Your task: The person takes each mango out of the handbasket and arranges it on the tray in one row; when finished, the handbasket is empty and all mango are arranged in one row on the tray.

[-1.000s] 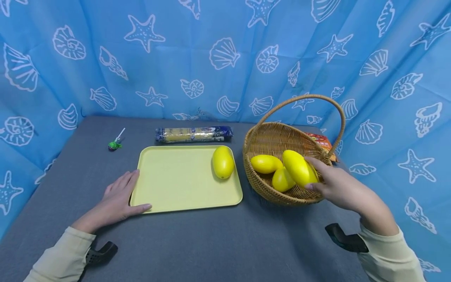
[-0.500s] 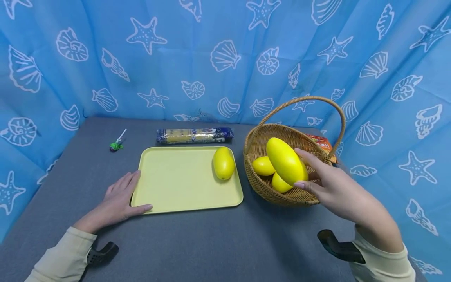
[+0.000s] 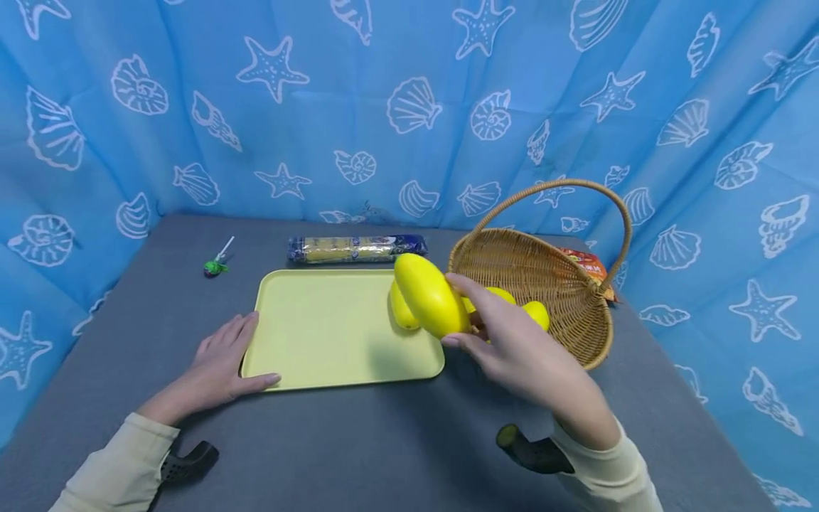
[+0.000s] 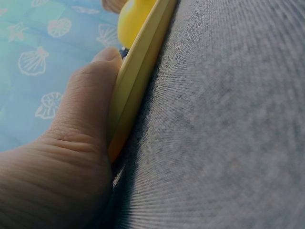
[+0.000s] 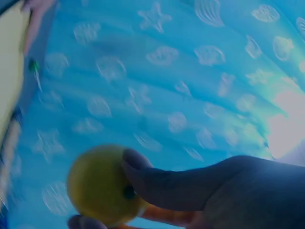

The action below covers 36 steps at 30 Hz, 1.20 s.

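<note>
My right hand pinches a yellow mango between thumb and fingers, above the right end of the pale yellow tray. In the right wrist view the mango shows end-on with a dark spot. Another mango lies on the tray, partly covered by the held one. More mangoes sit in the wicker basket, partly behind my right hand. My left hand rests at the tray's near left corner, fingers straight along its left side, thumb against the front rim.
A long clear-and-blue packet lies behind the tray. At the back left is a lollipop with a green wrapper. The basket's tall handle arches up, and a red packet pokes out behind it. A blue curtain backs the table.
My right hand has lifted the mango out of the basket and carried it left, over the tray's right end. My left hand has stayed at the tray's corner.
</note>
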{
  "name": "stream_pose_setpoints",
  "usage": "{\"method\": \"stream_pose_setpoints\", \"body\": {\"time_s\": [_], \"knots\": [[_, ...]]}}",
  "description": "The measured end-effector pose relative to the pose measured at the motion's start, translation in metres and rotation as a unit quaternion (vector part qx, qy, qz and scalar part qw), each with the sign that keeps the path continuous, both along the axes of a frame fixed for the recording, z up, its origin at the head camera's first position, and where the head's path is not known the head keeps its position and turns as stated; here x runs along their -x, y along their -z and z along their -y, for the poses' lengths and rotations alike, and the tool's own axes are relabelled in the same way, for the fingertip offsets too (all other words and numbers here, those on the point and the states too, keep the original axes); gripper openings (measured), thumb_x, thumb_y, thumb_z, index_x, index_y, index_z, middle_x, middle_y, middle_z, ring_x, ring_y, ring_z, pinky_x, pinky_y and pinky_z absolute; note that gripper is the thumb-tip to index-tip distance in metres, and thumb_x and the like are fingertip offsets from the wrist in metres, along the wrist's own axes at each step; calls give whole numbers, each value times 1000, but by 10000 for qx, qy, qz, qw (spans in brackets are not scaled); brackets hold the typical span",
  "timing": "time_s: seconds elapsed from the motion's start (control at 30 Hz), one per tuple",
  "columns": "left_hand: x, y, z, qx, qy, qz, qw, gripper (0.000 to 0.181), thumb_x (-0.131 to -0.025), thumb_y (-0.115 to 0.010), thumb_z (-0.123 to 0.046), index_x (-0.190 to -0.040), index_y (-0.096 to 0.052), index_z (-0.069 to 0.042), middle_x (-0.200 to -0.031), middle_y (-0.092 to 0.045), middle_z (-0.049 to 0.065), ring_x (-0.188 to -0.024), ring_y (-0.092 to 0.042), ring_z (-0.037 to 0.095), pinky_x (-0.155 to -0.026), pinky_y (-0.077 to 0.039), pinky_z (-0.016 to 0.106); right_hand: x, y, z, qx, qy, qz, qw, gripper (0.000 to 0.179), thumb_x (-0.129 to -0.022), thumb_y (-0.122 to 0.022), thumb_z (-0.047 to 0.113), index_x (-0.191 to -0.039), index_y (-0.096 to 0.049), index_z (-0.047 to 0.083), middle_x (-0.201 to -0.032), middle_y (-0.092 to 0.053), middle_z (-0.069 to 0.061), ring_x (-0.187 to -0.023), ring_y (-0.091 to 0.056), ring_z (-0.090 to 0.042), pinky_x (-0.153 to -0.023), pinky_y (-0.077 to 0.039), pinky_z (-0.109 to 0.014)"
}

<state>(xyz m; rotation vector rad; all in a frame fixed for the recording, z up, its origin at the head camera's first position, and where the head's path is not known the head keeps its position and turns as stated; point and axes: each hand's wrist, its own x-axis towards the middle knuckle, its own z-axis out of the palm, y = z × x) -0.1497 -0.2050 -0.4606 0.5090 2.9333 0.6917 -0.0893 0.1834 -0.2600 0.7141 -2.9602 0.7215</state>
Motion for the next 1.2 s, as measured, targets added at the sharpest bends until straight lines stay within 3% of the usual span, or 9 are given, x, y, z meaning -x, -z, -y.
{"method": "stream_pose_setpoints", "body": {"time_s": [0.1,0.23,0.63,0.93,1.2], "knots": [[-1,0,1,-18,-23,-6,10000,116,-79,-62,-67,-153,-2,-2,-154,-15,29,-139,-13,48,-101,-15,68,10,13,22,-70,9,-12,10000,70,-87,-71,25,-146,-36,10,-128,-56,-6,-102,-56,-17,-87,-50,-37],[0,0,0,-19,-7,-3,10000,115,-80,-60,-69,-153,-2,-2,-154,-15,29,-140,-13,48,-102,-15,68,25,32,43,-240,167,42,9996,71,-88,-70,29,-146,-36,9,-123,-57,-6,-95,-56,-16,-80,-49,-34],[1,0,-1,53,-92,97,9999,116,-79,-60,-70,-153,-2,-2,-154,-14,30,-140,-13,48,-102,-15,68,70,92,76,-1094,409,-359,9925,62,-88,-71,23,-139,-43,1,-118,-58,-19,-89,-61,-25,-72,-53,-38],[1,1,-1,53,-94,117,9999,116,-79,-60,-69,-153,-1,-3,-154,-14,29,-140,-12,48,-102,-15,68,82,107,81,-1350,474,-442,9887,56,-87,-72,24,-132,-50,1,-108,-59,-16,-81,-57,-23,-65,-49,-35],[0,-1,-1,-3,-53,106,9999,116,-79,-61,-68,-153,-2,-2,-154,-14,30,-139,-13,48,-102,-14,68,85,117,85,-1728,827,-452,9804,56,-85,-73,28,-132,-50,7,-107,-58,-13,-81,-58,-24,-57,-49,-36]]}}
